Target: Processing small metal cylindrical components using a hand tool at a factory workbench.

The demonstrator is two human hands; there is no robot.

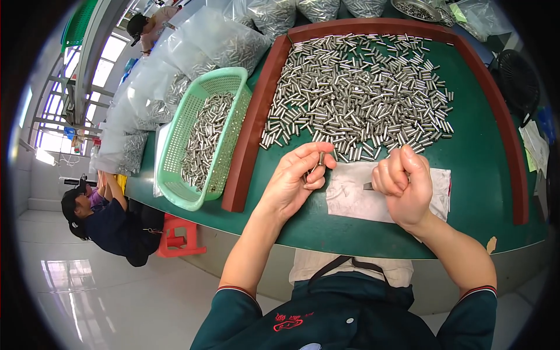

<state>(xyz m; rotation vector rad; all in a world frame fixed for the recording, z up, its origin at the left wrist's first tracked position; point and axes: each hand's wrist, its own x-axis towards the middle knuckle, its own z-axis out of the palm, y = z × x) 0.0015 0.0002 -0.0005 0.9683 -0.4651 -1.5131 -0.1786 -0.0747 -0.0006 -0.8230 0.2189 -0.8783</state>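
Left hand: the left hand [296,177], palm partly turned up, pinches a metal pin [321,158] between thumb and fingers. The pin stands roughly upright and its end clears the fingertips, which probably makes it easy to look over. Something dark lies lower among the fingers; whether it is another pin, I cannot tell.
Right hand: the right hand [406,184] is clenched, thumb folded against the curled fingers. A grey piece [368,186] juts from its left side and seems to be gripped there; its full shape is hidden.
Cloth: a stained white cloth [347,198] lies flat under and between the hands, perhaps to wipe on or to soften a drop.
Loose pins: a broad heap of pins [356,93] covers the green table [478,192] just beyond the hands, spread thin towards its edges, likely so that single ones come up easily.
Frame: brown bars [256,125] border the heap on the left, far and right sides, presumably because round pins roll; the near side is left free for the arms.
Basket: a green basket [179,137] with holed walls sits just outside the left bar, pins inside, apparently kept separate from the heap.
Bags: clear bags [227,49] of pins crowd the far left, beyond the working space.
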